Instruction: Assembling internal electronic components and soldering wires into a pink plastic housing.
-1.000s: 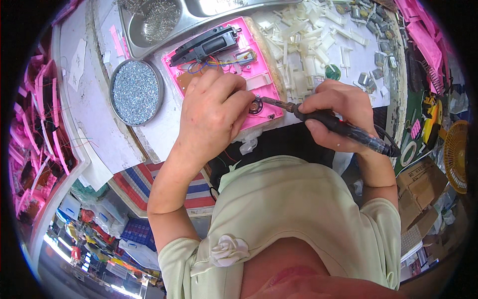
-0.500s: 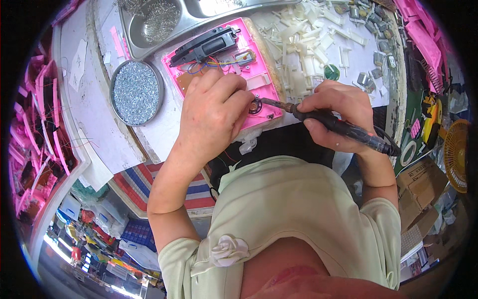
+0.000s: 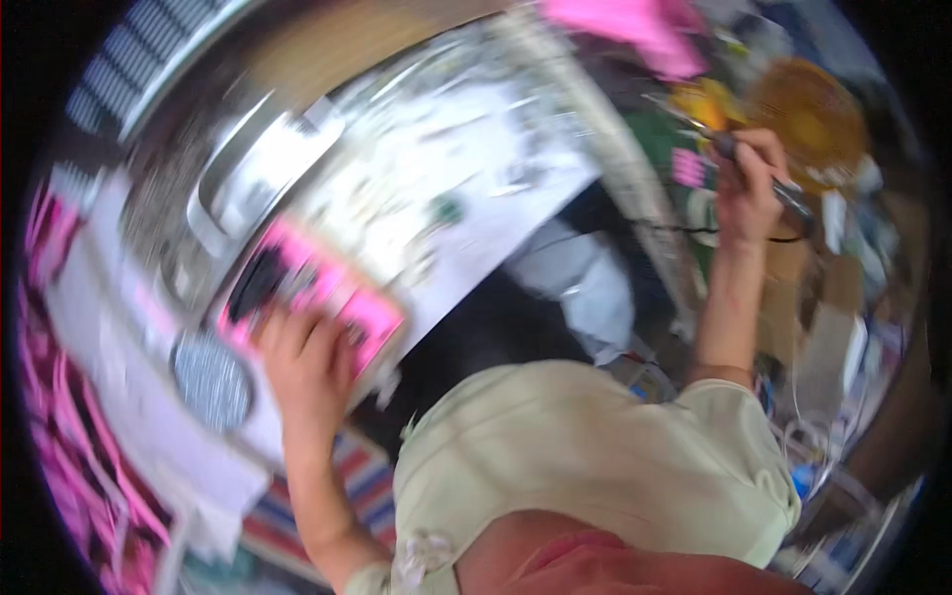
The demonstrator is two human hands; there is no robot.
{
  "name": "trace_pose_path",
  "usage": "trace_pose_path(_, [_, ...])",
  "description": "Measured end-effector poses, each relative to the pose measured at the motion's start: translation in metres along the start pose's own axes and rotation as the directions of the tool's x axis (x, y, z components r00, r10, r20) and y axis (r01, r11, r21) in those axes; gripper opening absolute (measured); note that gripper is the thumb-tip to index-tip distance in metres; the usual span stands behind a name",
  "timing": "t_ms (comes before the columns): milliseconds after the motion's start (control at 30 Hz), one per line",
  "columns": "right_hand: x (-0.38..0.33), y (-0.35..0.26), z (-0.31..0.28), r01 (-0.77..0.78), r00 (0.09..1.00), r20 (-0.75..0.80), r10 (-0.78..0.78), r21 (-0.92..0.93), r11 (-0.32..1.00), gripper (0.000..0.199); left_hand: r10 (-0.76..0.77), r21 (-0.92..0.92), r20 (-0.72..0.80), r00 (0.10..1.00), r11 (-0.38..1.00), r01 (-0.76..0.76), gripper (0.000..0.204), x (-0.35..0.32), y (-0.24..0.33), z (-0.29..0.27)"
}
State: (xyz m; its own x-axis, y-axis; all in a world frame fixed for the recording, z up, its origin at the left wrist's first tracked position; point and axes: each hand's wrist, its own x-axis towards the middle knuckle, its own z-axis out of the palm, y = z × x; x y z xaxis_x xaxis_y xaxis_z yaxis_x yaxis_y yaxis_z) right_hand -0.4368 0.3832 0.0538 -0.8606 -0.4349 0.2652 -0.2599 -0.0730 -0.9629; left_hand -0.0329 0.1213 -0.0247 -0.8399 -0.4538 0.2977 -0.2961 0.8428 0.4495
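The view is smeared by motion. My left hand (image 3: pixel 309 362) rests over the near left part of a pink plastic casing (image 3: pixel 369 309). Its fingers are curled down, and their tips and anything pinched in them are hidden. A long black plastic part (image 3: pixel 258 285) lies inside the casing beyond my fingers. Beside my fingertips is a small round part, like a speaker. Far out to the right, my right hand (image 3: pixel 749 193) is closed around a soldering iron (image 3: pixel 794 205). The iron's tip points up and left, away from the casing, near a yellow thing (image 3: pixel 706 102).
Left of my left hand stands a round tin (image 3: pixel 212 382) of small silvery pieces. Behind the casing is a metal tray (image 3: pixel 208 213). White plastic pieces (image 3: pixel 382 203) and a green roll (image 3: pixel 446 208) lie on the table. A yellow-brown fan (image 3: pixel 808 124) stands beyond my right hand.
The view has swung to the right. My right hand has carried the soldering iron from the casing out to the far right. My left hand has stayed at the casing.
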Motion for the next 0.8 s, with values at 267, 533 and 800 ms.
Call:
trace_pose_path(267, [0.029, -0.018, -0.098, 0.108, 0.912, -0.393, -0.116, -0.044, 0.993, 0.004, 0.020, -0.011, 0.060, 0.998, 1.000, -0.020, 0.017, 0.006, 0.006, -0.003])
trace_pose_path(533, [0.082, 0.050, -0.029, -0.072, 0.997, -0.040, 0.072, 0.018, 0.997, 0.007, -0.002, 0.029, 0.075, 0.997, 1.000, 0.000, 0.019, 0.005, 0.008, -0.006])
trace_pose_path(800, [0.030, 0.081, -0.050, -0.565, 0.818, 0.320, 0.478, 0.603, 0.563, 0.046, -0.126, -0.063, -0.049, 0.991, 0.990, 0.123, 0.032, -0.012, 0.014, -0.015])
